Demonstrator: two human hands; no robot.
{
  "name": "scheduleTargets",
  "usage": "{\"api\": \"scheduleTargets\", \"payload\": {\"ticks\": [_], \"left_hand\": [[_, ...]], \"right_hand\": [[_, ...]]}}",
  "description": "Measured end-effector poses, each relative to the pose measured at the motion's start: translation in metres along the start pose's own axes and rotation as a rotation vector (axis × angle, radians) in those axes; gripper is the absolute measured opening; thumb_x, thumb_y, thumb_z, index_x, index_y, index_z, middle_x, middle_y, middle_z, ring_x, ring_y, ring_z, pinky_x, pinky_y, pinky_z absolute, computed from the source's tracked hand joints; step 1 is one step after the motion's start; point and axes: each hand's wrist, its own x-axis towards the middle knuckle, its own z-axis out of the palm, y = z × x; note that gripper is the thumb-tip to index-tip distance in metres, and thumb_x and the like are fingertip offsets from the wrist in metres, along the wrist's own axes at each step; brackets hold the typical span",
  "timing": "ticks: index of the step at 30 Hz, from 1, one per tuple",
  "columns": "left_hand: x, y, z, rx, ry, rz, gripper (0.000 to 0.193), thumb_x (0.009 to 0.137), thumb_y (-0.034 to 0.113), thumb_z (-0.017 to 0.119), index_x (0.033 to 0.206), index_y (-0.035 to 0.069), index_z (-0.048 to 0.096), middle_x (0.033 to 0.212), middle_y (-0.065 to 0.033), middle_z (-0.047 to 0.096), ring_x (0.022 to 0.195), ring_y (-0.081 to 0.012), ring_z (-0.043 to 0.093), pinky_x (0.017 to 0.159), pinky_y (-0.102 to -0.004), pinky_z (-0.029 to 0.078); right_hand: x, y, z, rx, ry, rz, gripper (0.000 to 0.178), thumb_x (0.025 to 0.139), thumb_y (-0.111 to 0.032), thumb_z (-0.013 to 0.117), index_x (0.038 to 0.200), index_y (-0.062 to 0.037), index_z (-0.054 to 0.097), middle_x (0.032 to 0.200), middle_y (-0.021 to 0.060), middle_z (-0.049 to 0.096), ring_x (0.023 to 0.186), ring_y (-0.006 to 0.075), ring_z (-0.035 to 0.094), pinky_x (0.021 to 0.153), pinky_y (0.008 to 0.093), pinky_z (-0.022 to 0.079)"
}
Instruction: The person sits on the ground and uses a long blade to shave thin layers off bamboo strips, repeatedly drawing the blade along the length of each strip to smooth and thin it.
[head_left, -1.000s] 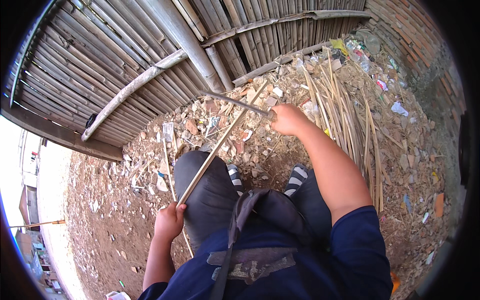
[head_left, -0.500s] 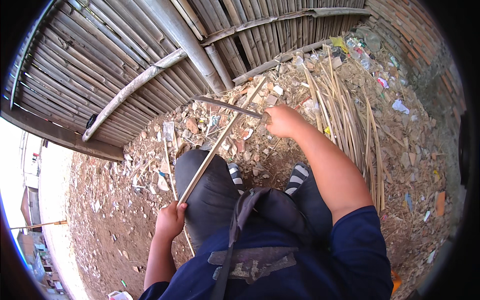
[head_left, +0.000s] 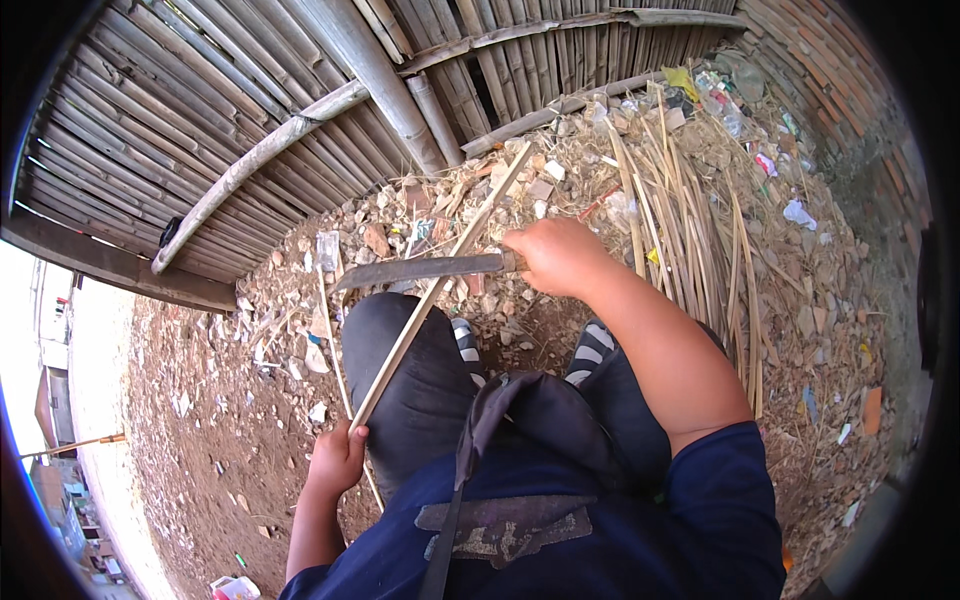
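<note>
Left hand (head_left: 338,457): grip closed on pale strip (head_left: 401,350), lower end. Right hand (head_left: 560,257): grip holding long knife (head_left: 398,271), blade crossing strip.

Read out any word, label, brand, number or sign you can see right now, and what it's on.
No text is readable here.
Dark blue shirt: grey chest print, too blurred to read.
Plastic litter near the brick wall: too small to tell.
Knife in the right hand: none visible.
Bamboo strip in the left hand: none visible.
</note>
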Motion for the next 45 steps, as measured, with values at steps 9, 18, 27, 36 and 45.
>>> {"api": "scheduleTargets", "payload": {"ticks": [9, 18, 27, 36, 45], "left_hand": [[0.002, -0.017, -0.01, -0.097, -0.143, -0.051, 0.051, 0.104, 0.044, 0.053, 0.087, -0.003, 0.062, 0.068, -0.0245, 0.062, 0.067, -0.0446, 0.064, 0.063, -0.049, 0.05], [0.015, -0.025, -0.003, -0.136, -0.157, -0.041, 0.051, 0.105, 0.043, 0.053, 0.086, -0.004, 0.062, 0.068, -0.0229, 0.063, 0.067, -0.0419, 0.064, 0.064, -0.047, 0.049], [0.01, -0.037, 0.003, -0.128, -0.153, -0.019, 0.056, 0.105, 0.048, 0.051, 0.084, -0.003, 0.061, 0.064, -0.0172, 0.06, 0.063, -0.0269, 0.06, 0.064, -0.0431, 0.049], [0.012, -0.041, -0.005, -0.503, -0.426, -0.255, 0.049, 0.108, 0.044, 0.047, 0.074, 0.009, 0.054, 0.061, 0.0042, 0.051, 0.055, -0.0075, 0.044, 0.052, -0.0281, 0.038], [0.023, -0.045, 0.004, -0.498, -0.366, -0.188, 0.057, 0.105, 0.054, 0.048, 0.08, 0.004, 0.059, 0.067, 0.0015, 0.055, 0.063, -0.0104, 0.047, 0.058, -0.0308, 0.042]], "right_hand": [[0.009, 0.02, 0.007, 0.217, -0.109, 0.25, 0.027, 0.081, -0.018, 0.068, 0.106, -0.0088, 0.071, 0.098, 0.0175, 0.073, 0.095, 0.0359, 0.07, 0.083, 0.0473, 0.056], [0.018, 0.054, 0.009, 0.227, -0.083, 0.443, 0.036, 0.084, -0.021, 0.068, 0.118, -0.0093, 0.07, 0.107, 0.0203, 0.072, 0.1, 0.0353, 0.07, 0.088, 0.0446, 0.057], [0.01, -0.003, -0.018, 0.131, -0.217, 0.214, 0.019, 0.082, -0.016, 0.067, 0.099, -0.0067, 0.069, 0.091, 0.0146, 0.072, 0.089, 0.0344, 0.072, 0.08, 0.047, 0.057], [0.01, 0.022, 0.0, 0.207, -0.087, 0.327, 0.026, 0.083, -0.019, 0.067, 0.107, -0.0101, 0.071, 0.103, 0.0159, 0.072, 0.099, 0.0346, 0.07, 0.086, 0.0471, 0.056], [0.011, 0.03, 0.018, 0.153, -0.168, 0.334, 0.025, 0.083, -0.022, 0.067, 0.107, -0.0142, 0.071, 0.103, 0.013, 0.073, 0.098, 0.0344, 0.071, 0.084, 0.0482, 0.057]]}}
